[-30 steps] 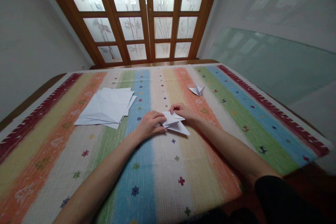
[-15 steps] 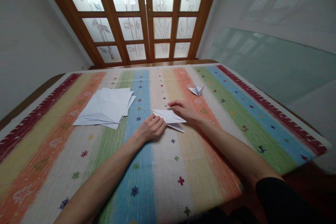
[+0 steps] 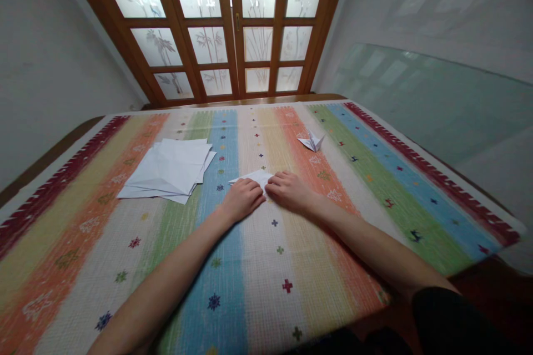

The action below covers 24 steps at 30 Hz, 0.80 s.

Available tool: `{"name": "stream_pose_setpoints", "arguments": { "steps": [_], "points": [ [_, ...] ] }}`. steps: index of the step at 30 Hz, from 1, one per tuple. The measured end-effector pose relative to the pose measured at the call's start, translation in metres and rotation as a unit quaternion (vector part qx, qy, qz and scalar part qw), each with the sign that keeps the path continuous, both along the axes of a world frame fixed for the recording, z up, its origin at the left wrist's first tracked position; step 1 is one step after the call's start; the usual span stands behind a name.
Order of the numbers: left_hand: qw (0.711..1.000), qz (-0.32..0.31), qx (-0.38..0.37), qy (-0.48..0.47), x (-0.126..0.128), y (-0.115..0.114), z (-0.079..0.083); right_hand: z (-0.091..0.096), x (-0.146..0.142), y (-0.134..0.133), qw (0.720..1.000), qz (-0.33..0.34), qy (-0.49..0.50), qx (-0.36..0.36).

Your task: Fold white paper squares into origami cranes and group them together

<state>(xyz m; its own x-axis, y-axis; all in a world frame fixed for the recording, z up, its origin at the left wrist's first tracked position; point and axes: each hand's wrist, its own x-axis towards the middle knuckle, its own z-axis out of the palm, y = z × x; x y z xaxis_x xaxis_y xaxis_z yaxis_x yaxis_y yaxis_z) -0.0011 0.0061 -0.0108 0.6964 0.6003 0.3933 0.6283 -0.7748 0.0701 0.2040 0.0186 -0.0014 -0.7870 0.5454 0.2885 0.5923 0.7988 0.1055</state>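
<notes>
A partly folded white paper piece [image 3: 254,177] lies on the striped tablecloth [image 3: 266,266] at the table's middle. My left hand [image 3: 242,199] rests on its near left part, fingers curled down on the paper. My right hand [image 3: 287,188] lies on its right part with fingers bent and pressing on it. Most of the paper is hidden under both hands; only its far edge shows.
A loose stack of white paper sheets [image 3: 170,169] lies to the left. A small finished folded paper figure [image 3: 312,142] sits further back on the right. Wooden glass-paned doors [image 3: 225,28] stand beyond the table's far edge.
The paper was raised between my hands, then laid flat. Both hands have come together over it, covering most of it.
</notes>
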Motion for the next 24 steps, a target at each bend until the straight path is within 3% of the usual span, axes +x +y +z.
{"name": "stream_pose_setpoints", "arguments": {
  "steps": [5, 13, 18, 24],
  "points": [
    [0.982, 0.004, -0.133, -0.131, -0.016, 0.007, -0.003, -0.002, -0.002, 0.004, 0.999, 0.015, 0.041, -0.011],
    [0.962, 0.038, -0.200, -0.184, -0.018, 0.017, -0.006, -0.002, 0.003, 0.016, 0.986, 0.012, 0.117, -0.117],
    [0.963, 0.045, -0.182, -0.192, -0.019, 0.017, -0.005, -0.007, 0.005, 0.019, 0.981, -0.005, 0.138, -0.134],
    [0.985, 0.058, -0.082, -0.137, -0.018, 0.016, -0.006, -0.010, 0.003, 0.016, 0.972, -0.042, 0.169, -0.155]
  ]
}}
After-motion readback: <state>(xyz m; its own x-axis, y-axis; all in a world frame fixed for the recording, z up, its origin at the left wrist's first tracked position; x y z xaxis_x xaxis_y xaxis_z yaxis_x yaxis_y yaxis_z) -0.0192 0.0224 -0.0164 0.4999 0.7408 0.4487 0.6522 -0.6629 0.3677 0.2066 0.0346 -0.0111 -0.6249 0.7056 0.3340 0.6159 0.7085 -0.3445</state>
